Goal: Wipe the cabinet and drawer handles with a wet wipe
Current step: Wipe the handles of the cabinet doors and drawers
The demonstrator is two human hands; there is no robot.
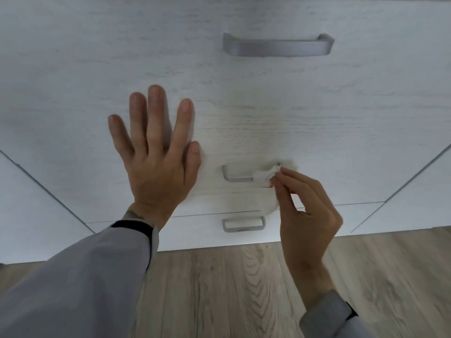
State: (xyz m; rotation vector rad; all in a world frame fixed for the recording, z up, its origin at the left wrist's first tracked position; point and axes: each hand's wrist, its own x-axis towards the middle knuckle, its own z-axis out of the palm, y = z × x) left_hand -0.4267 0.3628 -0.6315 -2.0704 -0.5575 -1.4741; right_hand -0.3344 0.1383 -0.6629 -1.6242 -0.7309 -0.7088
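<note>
Three grey metal handles sit one above the other on white wood-grain drawer fronts: a top handle, a middle handle and a bottom handle. My right hand pinches a white wet wipe and presses it around the right half of the middle handle, hiding that end. Part of the wipe hangs down below my fingers. My left hand lies flat with spread fingers on the middle drawer front, left of that handle, and holds nothing.
More white cabinet fronts flank the drawers at both sides. A wood-look floor runs below the cabinet base. Grey sleeves cover both of my forearms.
</note>
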